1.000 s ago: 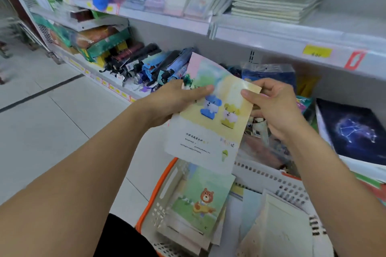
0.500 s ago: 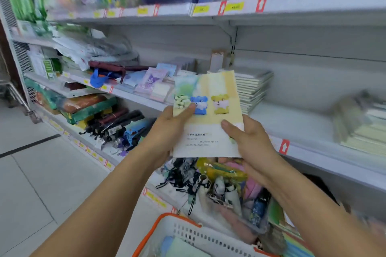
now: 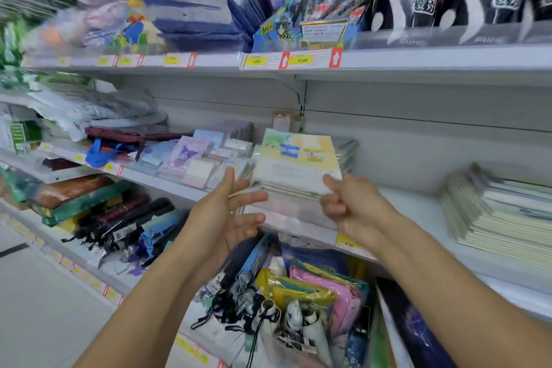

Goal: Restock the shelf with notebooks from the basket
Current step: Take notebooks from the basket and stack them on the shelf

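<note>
A pastel notebook (image 3: pixel 295 158) with cartoon animals on its cover lies flat on top of a notebook stack (image 3: pixel 347 152) on the middle shelf (image 3: pixel 418 212). My right hand (image 3: pixel 355 209) is at its near right corner, thumb on the cover and fingers curled below the edge. My left hand (image 3: pixel 230 212) hovers just left of the stack, fingers spread and off the notebook. The basket is out of view.
A taller pile of notebooks (image 3: pixel 501 212) sits further right on the same shelf. Small stationery packs (image 3: pixel 191 155) lie to the left. Umbrellas (image 3: pixel 125 218) and packaged goods (image 3: pixel 313 293) fill the shelf below. The upper shelf (image 3: pixel 418 57) overhangs the spot.
The notebook went from being held upright in both hands to lying on the stack. My left hand has let go and opened. The view rose from the basket to the shelves.
</note>
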Demonstrator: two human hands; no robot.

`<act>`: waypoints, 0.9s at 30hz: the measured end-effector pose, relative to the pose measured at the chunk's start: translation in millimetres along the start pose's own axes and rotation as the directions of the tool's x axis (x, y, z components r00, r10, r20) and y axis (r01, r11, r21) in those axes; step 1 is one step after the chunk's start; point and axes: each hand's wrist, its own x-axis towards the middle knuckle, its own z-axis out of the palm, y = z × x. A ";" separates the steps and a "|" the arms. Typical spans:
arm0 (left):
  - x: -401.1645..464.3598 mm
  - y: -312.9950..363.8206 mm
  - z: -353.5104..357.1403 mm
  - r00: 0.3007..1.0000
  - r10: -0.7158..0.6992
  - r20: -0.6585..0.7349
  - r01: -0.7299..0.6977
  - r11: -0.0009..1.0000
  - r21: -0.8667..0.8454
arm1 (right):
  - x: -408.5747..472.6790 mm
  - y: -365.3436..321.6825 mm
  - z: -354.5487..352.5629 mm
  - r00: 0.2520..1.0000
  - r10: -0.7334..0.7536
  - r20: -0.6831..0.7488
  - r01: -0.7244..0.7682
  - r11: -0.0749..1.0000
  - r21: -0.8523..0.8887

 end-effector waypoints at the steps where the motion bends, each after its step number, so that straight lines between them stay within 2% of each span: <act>1: 1.6 1.2 -2.4 1.000 0.008 -0.029 -0.008 1.000 0.011 | 20.3 -14.9 2.0 0.999 0.010 -0.040 -0.007 0.998 0.067; 2: 2.6 1.5 -4.4 0.998 0.016 -0.064 -0.013 0.999 0.052 | 41.5 -30.4 3.9 0.997 0.005 -0.080 0.002 0.996 0.094; 4: 2.4 -0.8 -8.7 0.993 0.018 -0.115 -0.001 0.990 0.138 | 82.8 -56.0 5.6 0.988 -0.034 -0.150 0.035 0.999 0.004; 6: 0.4 -3.1 -13.5 0.989 0.007 -0.150 0.018 0.986 0.165 | 112.6 -69.2 2.4 0.984 -0.019 -0.175 -0.016 0.981 -0.193; 7: -0.6 -3.3 -15.9 0.986 0.001 -0.169 0.027 0.987 0.161 | 122.1 -72.3 -1.7 0.985 -0.006 -0.173 -0.055 0.938 -0.343; 8: -1.1 -3.1 -17.7 0.981 -0.006 -0.192 0.035 0.988 0.149 | 128.8 -74.0 -6.8 0.984 0.000 -0.177 -0.092 0.853 -0.514; 10: -2.2 -4.0 -20.3 0.974 -0.019 -0.224 0.052 0.989 0.141 | 139.9 -77.1 -17.4 0.975 -0.067 -0.210 -0.131 0.588 -0.798; 12: -1.6 -7.7 -21.1 0.971 -0.024 -0.237 0.064 0.985 0.163 | 147.7 -81.2 -24.8 0.971 -0.149 -0.189 -0.128 0.347 -0.929; 14: 0.7 -12.7 -21.6 0.968 -0.022 -0.248 0.070 0.980 0.186 | 151.7 -83.1 -27.3 0.971 -0.171 -0.165 -0.126 0.216 -0.968; 18: 5.5 -19.4 -22.8 0.968 -0.017 -0.250 0.072 0.974 0.214 | 162.6 -80.3 -28.8 0.964 -0.227 -0.139 -0.118 0.104 -0.988; 23: 10.4 -27.4 -24.1 0.973 -0.018 -0.231 0.074 0.969 0.236 | 169.4 -70.2 -19.4 0.916 -0.398 -0.059 -0.141 -0.179 -0.974; 25: 9.5 -28.3 -24.5 0.975 -0.023 -0.221 0.079 0.966 0.246 | 159.4 -61.8 -15.5 0.853 -0.523 0.008 -0.153 -0.265 -0.952; 27: 6.6 -28.5 -25.1 0.977 -0.019 -0.213 0.085 0.950 0.302 | 139.4 -44.6 -14.7 0.695 -0.701 0.156 -0.028 -0.244 -0.969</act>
